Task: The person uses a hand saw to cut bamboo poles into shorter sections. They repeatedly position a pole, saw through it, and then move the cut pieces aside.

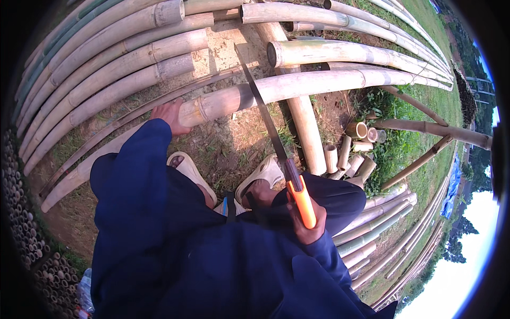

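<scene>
A long bamboo pole [313,85] lies across in front of me, with a dark band around it near its middle. My left hand [171,116] is closed over the pole to the left of that band, pressing on its upper side. In my right hand [309,226] is a hand saw [268,118], gripped by its orange handle. The saw's blade crosses the pole just right of the dark band, its tip pointing away from me. Whether the teeth have cut into the bamboo cannot be made out.
A thick bamboo support [300,114] runs beneath the pole. More poles [127,61] lie side by side at the left, others [350,53] at the far right. Short cut bamboo pieces [345,151] are heaped on the right. My feet in light clogs [264,173] stand on bare soil.
</scene>
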`<action>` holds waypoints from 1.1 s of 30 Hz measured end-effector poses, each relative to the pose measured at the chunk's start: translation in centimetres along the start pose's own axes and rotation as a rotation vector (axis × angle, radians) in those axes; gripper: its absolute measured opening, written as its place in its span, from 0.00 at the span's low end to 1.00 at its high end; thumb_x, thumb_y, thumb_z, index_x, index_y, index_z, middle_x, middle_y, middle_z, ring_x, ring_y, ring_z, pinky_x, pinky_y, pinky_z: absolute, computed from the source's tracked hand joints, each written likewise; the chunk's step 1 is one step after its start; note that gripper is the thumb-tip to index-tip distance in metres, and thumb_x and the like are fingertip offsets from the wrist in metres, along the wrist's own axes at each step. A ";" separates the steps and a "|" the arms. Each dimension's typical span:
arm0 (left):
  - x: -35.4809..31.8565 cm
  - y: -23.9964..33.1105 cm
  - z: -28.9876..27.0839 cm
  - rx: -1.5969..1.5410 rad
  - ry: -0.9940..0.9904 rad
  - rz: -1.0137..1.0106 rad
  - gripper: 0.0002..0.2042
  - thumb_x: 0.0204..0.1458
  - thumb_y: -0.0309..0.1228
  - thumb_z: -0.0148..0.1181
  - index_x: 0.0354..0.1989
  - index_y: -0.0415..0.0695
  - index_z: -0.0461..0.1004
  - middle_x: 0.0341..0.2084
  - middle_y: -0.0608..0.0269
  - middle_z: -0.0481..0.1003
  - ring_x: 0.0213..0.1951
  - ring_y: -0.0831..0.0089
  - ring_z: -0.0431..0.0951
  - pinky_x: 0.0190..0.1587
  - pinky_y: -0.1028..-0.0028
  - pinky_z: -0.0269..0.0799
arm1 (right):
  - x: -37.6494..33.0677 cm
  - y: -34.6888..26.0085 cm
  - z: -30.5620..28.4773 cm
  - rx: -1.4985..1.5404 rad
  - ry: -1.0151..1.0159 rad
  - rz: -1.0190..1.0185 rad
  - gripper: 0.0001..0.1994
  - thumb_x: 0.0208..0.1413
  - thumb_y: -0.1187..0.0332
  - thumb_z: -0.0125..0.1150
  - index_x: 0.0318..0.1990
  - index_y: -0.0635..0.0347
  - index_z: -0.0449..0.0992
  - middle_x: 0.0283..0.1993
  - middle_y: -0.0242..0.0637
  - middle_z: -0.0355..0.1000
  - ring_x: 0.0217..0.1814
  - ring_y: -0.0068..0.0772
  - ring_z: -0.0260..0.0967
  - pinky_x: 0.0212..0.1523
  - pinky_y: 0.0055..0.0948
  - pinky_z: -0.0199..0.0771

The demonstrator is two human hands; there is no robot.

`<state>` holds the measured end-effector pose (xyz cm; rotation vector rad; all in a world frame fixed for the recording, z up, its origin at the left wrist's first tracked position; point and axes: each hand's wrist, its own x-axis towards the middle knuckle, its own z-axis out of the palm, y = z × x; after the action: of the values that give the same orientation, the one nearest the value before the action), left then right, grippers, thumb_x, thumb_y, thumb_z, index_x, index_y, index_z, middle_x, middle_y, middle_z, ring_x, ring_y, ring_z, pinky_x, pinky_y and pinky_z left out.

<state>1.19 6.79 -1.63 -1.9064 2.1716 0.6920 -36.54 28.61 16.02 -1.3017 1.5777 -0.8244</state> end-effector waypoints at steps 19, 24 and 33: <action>-0.1 0.9 -0.3 -0.022 -0.017 -0.003 0.39 0.30 0.53 0.77 0.52 0.44 0.74 0.40 0.43 0.82 0.47 0.46 0.83 0.54 0.52 0.75 | -0.2 0.0 -0.5 -0.099 -0.018 0.015 0.14 0.61 0.77 0.65 0.53 0.70 0.78 0.41 0.43 0.81 0.42 0.27 0.78 0.46 0.27 0.75; 0.5 0.7 -0.8 -0.019 -0.041 0.022 0.40 0.30 0.53 0.77 0.53 0.43 0.73 0.41 0.42 0.82 0.47 0.46 0.82 0.54 0.52 0.75 | 7.8 2.2 2.7 0.028 0.012 -0.052 0.05 0.61 0.76 0.65 0.42 0.68 0.79 0.27 0.39 0.75 0.28 0.23 0.69 0.32 0.29 0.72; -0.2 0.6 0.1 -0.059 0.071 0.033 0.37 0.29 0.49 0.77 0.50 0.43 0.75 0.39 0.44 0.82 0.45 0.46 0.83 0.50 0.54 0.77 | 1.1 0.7 -0.4 -0.030 -0.052 0.054 0.14 0.62 0.79 0.62 0.55 0.69 0.80 0.41 0.38 0.81 0.42 0.24 0.78 0.47 0.25 0.77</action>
<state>0.61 7.06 -1.50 -1.9567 2.2534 0.7123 -37.24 27.63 15.34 -1.2862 1.5829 -0.7308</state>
